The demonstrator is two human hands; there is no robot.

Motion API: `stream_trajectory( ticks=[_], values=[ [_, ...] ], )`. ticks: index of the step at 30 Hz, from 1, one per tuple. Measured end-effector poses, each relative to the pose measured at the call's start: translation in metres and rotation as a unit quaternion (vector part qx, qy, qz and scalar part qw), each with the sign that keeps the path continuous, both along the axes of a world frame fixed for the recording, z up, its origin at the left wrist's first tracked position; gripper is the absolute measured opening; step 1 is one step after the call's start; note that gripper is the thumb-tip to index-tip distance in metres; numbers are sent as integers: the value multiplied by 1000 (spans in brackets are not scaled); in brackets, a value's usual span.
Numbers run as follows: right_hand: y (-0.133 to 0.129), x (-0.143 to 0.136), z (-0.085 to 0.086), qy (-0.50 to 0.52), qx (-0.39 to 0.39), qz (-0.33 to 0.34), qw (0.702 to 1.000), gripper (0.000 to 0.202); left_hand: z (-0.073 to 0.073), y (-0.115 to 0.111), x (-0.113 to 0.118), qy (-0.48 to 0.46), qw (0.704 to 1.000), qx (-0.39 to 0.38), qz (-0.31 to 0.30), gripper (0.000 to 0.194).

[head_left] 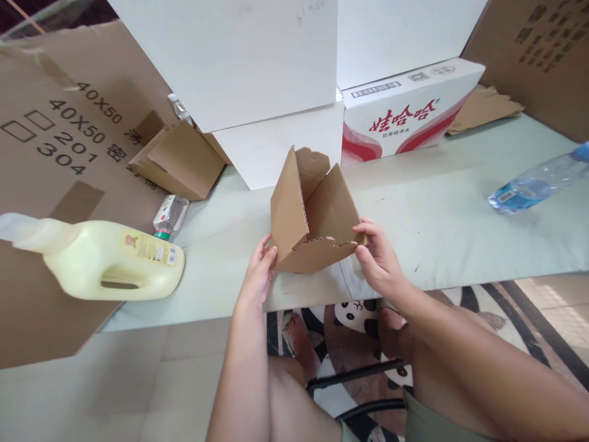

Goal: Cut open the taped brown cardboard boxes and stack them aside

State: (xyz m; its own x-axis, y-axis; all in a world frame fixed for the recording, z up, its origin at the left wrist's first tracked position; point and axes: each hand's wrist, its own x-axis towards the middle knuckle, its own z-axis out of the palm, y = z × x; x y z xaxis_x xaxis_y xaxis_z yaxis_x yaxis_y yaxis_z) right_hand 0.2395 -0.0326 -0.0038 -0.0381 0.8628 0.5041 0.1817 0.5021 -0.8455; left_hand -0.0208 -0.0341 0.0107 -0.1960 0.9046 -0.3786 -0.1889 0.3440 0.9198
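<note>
A small brown cardboard box (289, 212) stands near the front edge of the cloth-covered table, its top open and its inside bare. My left hand (258, 270) grips the box's near left corner, thumb and fingers closed on the cardboard. On the near right corner, my right hand (378, 258) pinches the wall between thumb and fingers. The near wall has a wavy cut upper edge, and the far wall rises to a rounded tab. The underside of the box is hidden.
Left lie a yellow jug (115, 261), a small clear bottle (170, 216) and another brown box (184, 161). White boxes (280, 144) and a red-and-white carton (405, 116) stand behind. A water bottle (534, 187) lies right. The table's front edge (193, 319) runs before my knees.
</note>
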Motion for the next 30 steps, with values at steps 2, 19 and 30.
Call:
stream_trajectory(
  ticks=[2, 19, 30],
  values=[
    [1, 0, -2, -1, -5, -2, 1000, 26, 0, 0, 0, -1, 1000, 1, 1, 73],
    [-1, -2, -1, -25, 2, -15, 1000, 42, 1, -1, 4, -8, 1000, 10, 7, 75],
    [-2, 0, 0, -10, 11, 12, 1000, 34, -2, 0, 4, 5, 1000, 14, 6, 73]
  ],
)
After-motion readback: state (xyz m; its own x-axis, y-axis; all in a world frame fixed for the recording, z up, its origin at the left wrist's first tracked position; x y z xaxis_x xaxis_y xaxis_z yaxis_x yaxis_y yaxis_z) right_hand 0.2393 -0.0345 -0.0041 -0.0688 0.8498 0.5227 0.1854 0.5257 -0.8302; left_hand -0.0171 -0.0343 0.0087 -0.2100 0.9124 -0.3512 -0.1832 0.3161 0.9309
